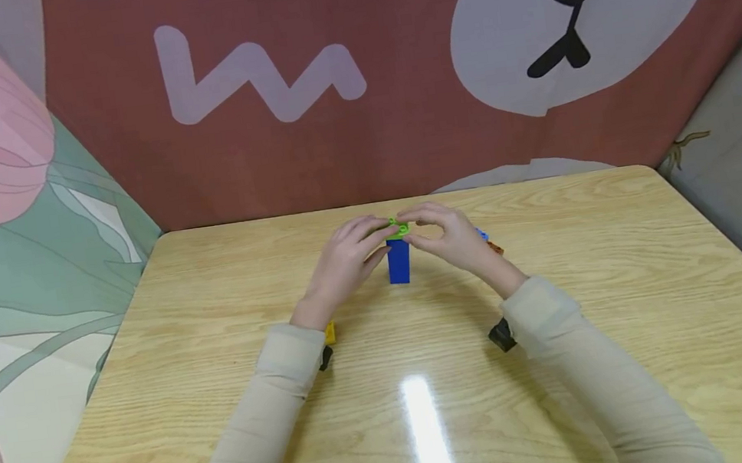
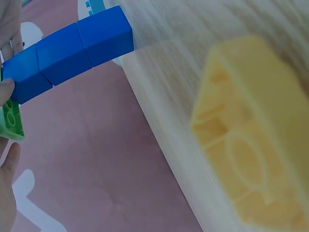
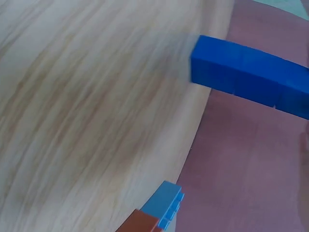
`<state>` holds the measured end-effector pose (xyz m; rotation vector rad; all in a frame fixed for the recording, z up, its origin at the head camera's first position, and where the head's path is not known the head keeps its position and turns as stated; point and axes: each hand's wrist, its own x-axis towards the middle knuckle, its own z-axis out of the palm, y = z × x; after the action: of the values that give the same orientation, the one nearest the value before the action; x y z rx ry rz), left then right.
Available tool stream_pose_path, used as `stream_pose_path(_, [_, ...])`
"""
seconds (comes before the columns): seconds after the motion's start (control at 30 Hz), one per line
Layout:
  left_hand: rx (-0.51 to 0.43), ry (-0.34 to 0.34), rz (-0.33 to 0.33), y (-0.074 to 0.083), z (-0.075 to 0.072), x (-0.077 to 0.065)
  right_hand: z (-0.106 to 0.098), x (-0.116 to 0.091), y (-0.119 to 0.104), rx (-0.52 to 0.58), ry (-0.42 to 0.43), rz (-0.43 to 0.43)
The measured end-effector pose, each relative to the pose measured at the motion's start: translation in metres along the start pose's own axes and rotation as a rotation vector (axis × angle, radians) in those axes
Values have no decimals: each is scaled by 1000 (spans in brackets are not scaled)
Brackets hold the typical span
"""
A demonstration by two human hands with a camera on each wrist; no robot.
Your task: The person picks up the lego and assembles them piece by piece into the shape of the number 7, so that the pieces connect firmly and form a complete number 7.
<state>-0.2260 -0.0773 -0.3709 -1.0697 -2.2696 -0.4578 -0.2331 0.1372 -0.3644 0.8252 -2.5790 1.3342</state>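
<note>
A tower of three blue blocks (image 1: pixel 399 262) stands upright near the far side of the table, with a light green brick (image 1: pixel 401 228) on its top. My left hand (image 1: pixel 349 253) comes from the left, fingers over the green brick and thumb lower, by the tower's upper edge. From the right, my right hand (image 1: pixel 449 236) pinches the green brick between thumb and fingers. Hollow tubes show on the underside of the green brick (image 2: pixel 10 118), which juts out past the blue blocks (image 2: pixel 60 54). In the right wrist view the tower's top and the hands are mostly cut off.
A yellow brick (image 2: pixel 251 145) lies on the table (image 1: pixel 418 334) by my left forearm. Beyond my right wrist lie a light blue brick (image 3: pixel 163 200) and a reddish-brown brick (image 3: pixel 137 222). A printed cloth (image 1: pixel 402 143) hangs behind the table's far edge.
</note>
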Motion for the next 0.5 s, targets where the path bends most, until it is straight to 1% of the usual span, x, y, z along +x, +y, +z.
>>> stream_pose_path(0.17, [8,-6,4,1,0,1,4,-2,5,-218,107,-288])
stream_pose_path(0.23, [9,-3,6,1,0,1,6,-2,6,-292,149,-386])
stream_pose_path(0.33, [12,11,11,1,0,0,7,-3,7,-357,190,-458])
stream_pose_path(0.5, [25,24,25,-1,0,-1,7,-3,7,-386,212,-487])
